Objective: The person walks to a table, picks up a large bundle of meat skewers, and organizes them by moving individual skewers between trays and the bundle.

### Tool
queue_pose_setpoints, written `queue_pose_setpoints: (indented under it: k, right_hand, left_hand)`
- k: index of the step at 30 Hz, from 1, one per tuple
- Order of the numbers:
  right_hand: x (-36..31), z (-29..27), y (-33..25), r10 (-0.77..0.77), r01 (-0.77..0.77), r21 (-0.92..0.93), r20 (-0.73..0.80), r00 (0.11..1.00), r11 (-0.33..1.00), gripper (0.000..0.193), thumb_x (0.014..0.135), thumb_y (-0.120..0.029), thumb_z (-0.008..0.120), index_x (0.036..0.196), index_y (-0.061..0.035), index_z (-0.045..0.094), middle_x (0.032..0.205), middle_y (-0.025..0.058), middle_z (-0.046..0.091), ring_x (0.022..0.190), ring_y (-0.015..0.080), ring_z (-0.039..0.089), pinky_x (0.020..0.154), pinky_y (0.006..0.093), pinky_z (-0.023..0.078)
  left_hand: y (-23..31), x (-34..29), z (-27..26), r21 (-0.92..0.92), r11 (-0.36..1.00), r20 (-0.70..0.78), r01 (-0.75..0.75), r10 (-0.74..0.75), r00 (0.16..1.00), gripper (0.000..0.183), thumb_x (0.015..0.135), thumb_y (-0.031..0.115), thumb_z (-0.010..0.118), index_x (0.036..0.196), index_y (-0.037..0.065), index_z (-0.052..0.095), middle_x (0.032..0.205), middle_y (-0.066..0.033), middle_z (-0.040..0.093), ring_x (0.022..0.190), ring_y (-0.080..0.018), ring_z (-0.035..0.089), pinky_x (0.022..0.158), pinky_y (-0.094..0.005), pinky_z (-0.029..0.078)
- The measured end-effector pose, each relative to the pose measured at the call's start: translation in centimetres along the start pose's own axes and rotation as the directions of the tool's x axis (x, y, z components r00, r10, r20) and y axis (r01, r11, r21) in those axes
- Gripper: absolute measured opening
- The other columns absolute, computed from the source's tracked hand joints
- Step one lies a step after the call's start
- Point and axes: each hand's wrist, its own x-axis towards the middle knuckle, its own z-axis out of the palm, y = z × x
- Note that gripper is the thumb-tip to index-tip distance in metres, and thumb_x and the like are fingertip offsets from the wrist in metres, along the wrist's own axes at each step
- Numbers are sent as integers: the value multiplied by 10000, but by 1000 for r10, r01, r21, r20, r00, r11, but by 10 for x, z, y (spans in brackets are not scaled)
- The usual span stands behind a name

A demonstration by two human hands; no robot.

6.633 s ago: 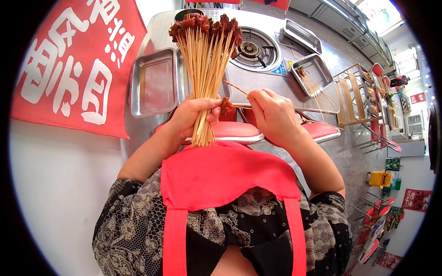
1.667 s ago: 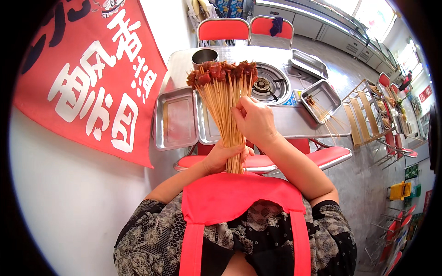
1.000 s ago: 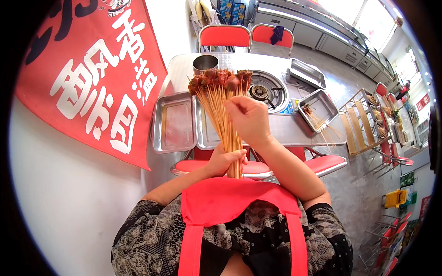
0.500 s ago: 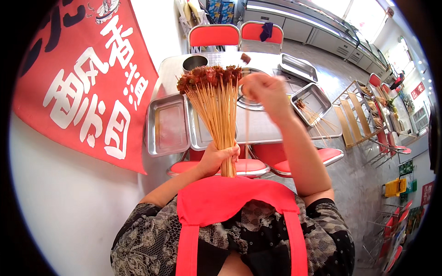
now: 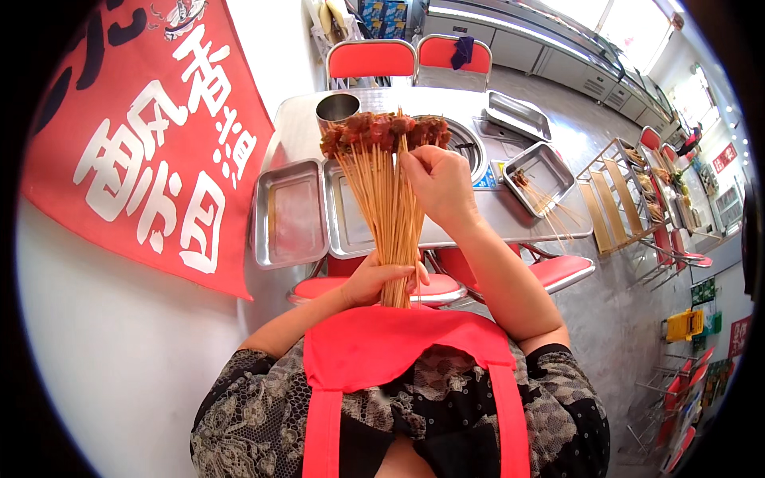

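My left hand (image 5: 384, 279) is wrapped round the lower sticks of a thick bundle of meat skewers (image 5: 382, 191). The bundle stands nearly upright in front of my apron, with dark red meat pieces fanned out at its top. At the bundle's right side, just below the meat, my right hand (image 5: 444, 185) pinches one skewer's wooden stick between thumb and fingers. Beyond the right hand, a steel tray (image 5: 562, 171) on the table holds a few loose skewers (image 5: 535, 191), their sticks jutting over its near rim.
The steel table (image 5: 299, 119) also carries a metal pot (image 5: 339, 106), shallow trays (image 5: 291, 215) at the left and another tray (image 5: 518, 117) at the back right. A round burner (image 5: 476, 159) is set into it. Red chairs (image 5: 370, 60) stand around it; a red banner (image 5: 159, 151) hangs left.
My right hand has moved left with a single skewer, from apart beside the bundle to against its upper right side. My left hand keeps its hold, and the bundle has shifted slightly right.
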Motion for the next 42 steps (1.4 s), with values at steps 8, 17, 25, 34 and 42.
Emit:
queue_pose_setpoints:
  k: [8, 17, 25, 34, 42]
  right_hand:
    - [-5, -4, -5, -198, 184, -277, -22, 980, 943, 240, 848, -206, 609, 751, 12, 635, 577, 179, 572, 529, 293, 592, 508, 377, 447]
    - [-44, -39, -8, -299, 286, -132, -91, 950, 949, 276, 789, -134, 687, 1001, -1, 572, 759, 101, 592, 619, 219, 607, 514, 302, 472]
    - [-108, -49, 41, 313, -502, 279, 517, 797, 818, 551, 785, -232, 724, 1161, 39, 426, 852, 66, 576, 771, 119, 572, 660, 271, 489]
    - [-136, -131, 101, 365, -614, 330, 573, 734, 717, 596, 722, -382, 741, 1052, 63, 522, 862, 131, 595, 787, 190, 575, 716, 335, 481]
    - [-172, -167, 104, 491, -509, 147, 143, 859, 848, 572, 736, -382, 732, 1048, 55, 534, 878, 226, 638, 820, 320, 647, 717, 392, 506]
  left_hand:
    - [-2, 3, 6, 220, 974, -110, 50, -26, 994, 179, 842, 69, 617, 964, 36, 489, 746, -70, 568, 671, -167, 576, 630, -321, 496]
    - [10, 15, 7, 0, 999, -101, -45, 45, 994, 137, 876, 91, 594, 969, 46, 504, 702, -30, 509, 589, -140, 512, 612, -334, 481]
    - [7, 88, 23, -166, 967, -107, -191, 175, 979, 113, 900, 128, 576, 950, 90, 482, 662, -2, 445, 615, -137, 474, 709, -334, 466]
    - [-57, 153, 66, -126, 992, 63, -30, 38, 997, 97, 902, 96, 553, 977, 115, 494, 677, -7, 482, 726, -160, 523, 907, -373, 408]
    - [-84, 196, 102, 9, 984, 246, 177, -174, 954, 144, 889, 95, 561, 1003, 85, 473, 688, -22, 491, 709, -166, 545, 900, -389, 429]
